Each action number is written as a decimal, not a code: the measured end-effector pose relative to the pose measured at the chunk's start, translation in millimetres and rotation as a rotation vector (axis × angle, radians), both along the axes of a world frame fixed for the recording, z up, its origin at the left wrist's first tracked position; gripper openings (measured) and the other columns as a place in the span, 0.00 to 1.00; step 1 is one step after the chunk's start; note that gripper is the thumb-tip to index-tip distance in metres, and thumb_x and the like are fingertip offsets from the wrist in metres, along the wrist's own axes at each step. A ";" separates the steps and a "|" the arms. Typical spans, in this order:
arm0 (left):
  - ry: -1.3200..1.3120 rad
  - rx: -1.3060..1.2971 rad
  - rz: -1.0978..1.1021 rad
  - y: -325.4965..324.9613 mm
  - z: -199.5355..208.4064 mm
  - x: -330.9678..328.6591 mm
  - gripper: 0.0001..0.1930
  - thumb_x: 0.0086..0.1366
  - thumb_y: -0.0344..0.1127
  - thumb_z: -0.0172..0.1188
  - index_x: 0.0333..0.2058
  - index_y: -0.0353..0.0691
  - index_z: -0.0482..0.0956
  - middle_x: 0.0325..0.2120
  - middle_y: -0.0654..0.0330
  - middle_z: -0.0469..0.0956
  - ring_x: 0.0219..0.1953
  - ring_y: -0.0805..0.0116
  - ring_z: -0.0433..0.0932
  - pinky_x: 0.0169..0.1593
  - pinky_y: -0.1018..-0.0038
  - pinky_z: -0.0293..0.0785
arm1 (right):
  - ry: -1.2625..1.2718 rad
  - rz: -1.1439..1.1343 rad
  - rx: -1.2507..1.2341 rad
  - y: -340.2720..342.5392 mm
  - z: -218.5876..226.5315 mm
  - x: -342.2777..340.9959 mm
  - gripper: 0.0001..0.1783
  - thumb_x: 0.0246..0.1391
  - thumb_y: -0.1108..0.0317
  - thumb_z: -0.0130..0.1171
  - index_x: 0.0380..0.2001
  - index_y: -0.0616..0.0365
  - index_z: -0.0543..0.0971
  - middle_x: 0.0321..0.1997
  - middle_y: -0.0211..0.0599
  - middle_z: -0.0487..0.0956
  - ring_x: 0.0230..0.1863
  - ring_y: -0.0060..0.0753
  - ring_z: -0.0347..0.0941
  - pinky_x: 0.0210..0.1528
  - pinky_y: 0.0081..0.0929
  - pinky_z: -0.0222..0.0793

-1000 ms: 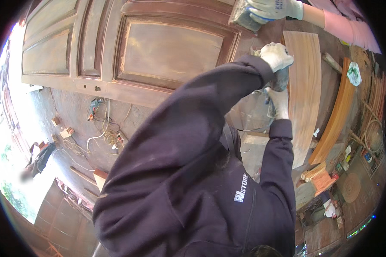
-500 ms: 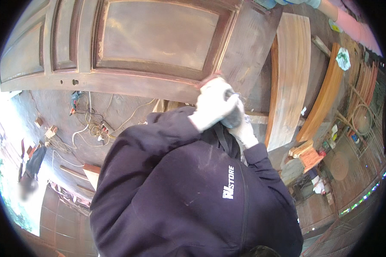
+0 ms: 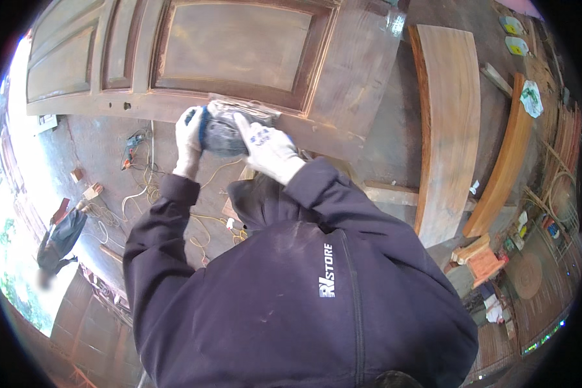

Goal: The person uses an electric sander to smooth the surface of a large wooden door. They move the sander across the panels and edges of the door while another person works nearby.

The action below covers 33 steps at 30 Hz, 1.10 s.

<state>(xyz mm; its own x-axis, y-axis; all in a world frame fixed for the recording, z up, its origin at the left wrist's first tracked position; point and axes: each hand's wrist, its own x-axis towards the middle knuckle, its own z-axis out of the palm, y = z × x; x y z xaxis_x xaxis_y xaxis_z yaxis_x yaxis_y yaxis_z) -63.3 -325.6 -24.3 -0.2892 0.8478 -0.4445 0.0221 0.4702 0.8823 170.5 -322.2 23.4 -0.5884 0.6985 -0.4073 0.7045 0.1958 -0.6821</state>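
Between my two gloved hands is a dark grey, rounded bundle (image 3: pixel 226 132), seemingly of cloth, with a crumpled brownish edge on its far side. It lies against the near edge of a brown panelled wooden door (image 3: pixel 343 84). My left hand (image 3: pixel 189 139) wears a white glove and is closed round the bundle's left end, beside a blue band. From the right, my right hand (image 3: pixel 268 147), in a white glove with dark markings, grips the bundle with its fingers laid over it. The underside of the bundle is hidden.
Right of the door lie a wide wooden plank (image 3: pixel 449 123) and a narrower curved board (image 3: pixel 501 165). A power tool (image 3: pixel 132 142) and tangled cords lie on the floor at left. Several wood offcuts (image 3: pixel 482 262) sit at lower right. A person (image 3: pixel 61 239) is at far left.
Both hands and the bundle have moved left along the door's near edge, and my arms are spread wider. The pink-sleeved arm at the upper right has mostly gone out of view.
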 end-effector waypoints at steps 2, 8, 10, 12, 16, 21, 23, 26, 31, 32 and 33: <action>0.064 0.060 -0.075 -8.1 0.7 41.5 0.11 0.69 0.36 0.59 0.37 0.33 0.81 0.32 0.65 0.81 0.35 0.77 0.74 0.42 0.76 0.72 | -0.014 -0.007 0.085 -12.7 -1.0 37.9 0.48 0.46 0.57 0.67 0.70 0.55 0.58 0.52 0.52 0.74 0.50 0.52 0.76 0.49 0.45 0.75; 0.091 -0.011 -0.040 -24.4 24.1 189.8 0.12 0.68 0.38 0.59 0.36 0.33 0.82 0.28 0.59 0.83 0.33 0.74 0.77 0.40 0.72 0.74 | 0.148 -0.072 0.438 -45.7 1.9 146.9 0.50 0.41 0.50 0.72 0.65 0.58 0.64 0.62 0.52 0.68 0.63 0.57 0.65 0.66 0.50 0.62; 0.195 -0.058 -0.089 -27.2 26.2 228.3 0.14 0.65 0.41 0.61 0.38 0.35 0.83 0.33 0.51 0.85 0.37 0.62 0.83 0.44 0.66 0.77 | 0.153 -0.073 0.437 -55.3 1.4 173.4 0.51 0.40 0.49 0.74 0.65 0.61 0.64 0.63 0.53 0.67 0.65 0.59 0.63 0.67 0.51 0.61; 0.163 -0.022 -0.110 -27.3 36.6 262.2 0.13 0.65 0.39 0.61 0.40 0.34 0.83 0.34 0.54 0.84 0.38 0.67 0.82 0.44 0.69 0.77 | 0.135 -0.094 0.441 -60.0 5.3 199.2 0.52 0.41 0.50 0.75 0.65 0.62 0.63 0.64 0.55 0.67 0.65 0.60 0.63 0.67 0.52 0.62; 0.156 -0.055 -0.195 -29.3 51.7 285.6 0.12 0.64 0.43 0.59 0.37 0.40 0.81 0.35 0.48 0.82 0.40 0.48 0.82 0.45 0.59 0.76 | 0.104 -0.083 0.445 -67.9 0.7 227.4 0.52 0.44 0.54 0.77 0.66 0.62 0.60 0.64 0.58 0.66 0.65 0.63 0.65 0.66 0.53 0.64; 0.163 -0.122 -0.132 -25.4 47.0 208.7 0.15 0.64 0.46 0.59 0.40 0.40 0.81 0.37 0.48 0.83 0.42 0.49 0.82 0.48 0.60 0.76 | 0.129 -0.027 0.428 -53.9 -11.9 155.4 0.51 0.44 0.59 0.76 0.65 0.64 0.59 0.64 0.63 0.64 0.64 0.68 0.63 0.66 0.53 0.63; 0.172 -0.060 0.004 -23.3 43.9 159.6 0.14 0.64 0.48 0.60 0.34 0.42 0.81 0.31 0.52 0.82 0.37 0.52 0.83 0.42 0.61 0.77 | 0.140 0.028 0.468 -39.3 -10.6 99.8 0.50 0.42 0.59 0.76 0.64 0.64 0.59 0.62 0.63 0.65 0.64 0.66 0.64 0.66 0.52 0.64; 0.155 0.025 0.111 -17.3 25.3 76.2 0.15 0.66 0.46 0.59 0.39 0.38 0.82 0.35 0.49 0.83 0.40 0.50 0.83 0.46 0.62 0.77 | 0.156 0.061 0.458 -18.7 -10.0 13.4 0.49 0.44 0.56 0.75 0.64 0.63 0.60 0.62 0.61 0.66 0.64 0.64 0.64 0.65 0.51 0.64; 0.079 0.005 0.095 16.0 24.8 -59.5 0.15 0.67 0.41 0.62 0.41 0.32 0.82 0.33 0.58 0.83 0.36 0.73 0.79 0.43 0.72 0.76 | 0.155 0.094 0.444 17.1 -15.1 -116.3 0.52 0.42 0.57 0.76 0.66 0.62 0.58 0.65 0.60 0.65 0.67 0.63 0.63 0.69 0.49 0.60; 0.100 0.010 0.088 21.9 22.4 -84.4 0.15 0.67 0.41 0.61 0.40 0.32 0.82 0.33 0.59 0.84 0.36 0.73 0.79 0.43 0.72 0.76 | 0.149 0.091 0.403 24.0 -14.5 -139.9 0.51 0.44 0.57 0.75 0.66 0.62 0.59 0.65 0.60 0.65 0.67 0.63 0.62 0.70 0.48 0.59; 0.138 0.054 0.096 26.2 15.0 -111.9 0.17 0.66 0.43 0.60 0.37 0.31 0.82 0.30 0.54 0.84 0.34 0.67 0.81 0.42 0.69 0.77 | 0.154 0.081 0.406 28.9 -10.4 -168.7 0.50 0.45 0.57 0.74 0.66 0.62 0.59 0.65 0.60 0.65 0.68 0.62 0.61 0.70 0.48 0.59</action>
<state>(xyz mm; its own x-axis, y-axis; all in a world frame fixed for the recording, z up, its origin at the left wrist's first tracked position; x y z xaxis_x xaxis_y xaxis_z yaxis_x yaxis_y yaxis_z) -175.1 -299.5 -9.3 -0.4253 0.8349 -0.3494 0.1023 0.4280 0.8980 1.8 -293.3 13.1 -0.6803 0.7328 -0.0130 0.5722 0.5200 -0.6341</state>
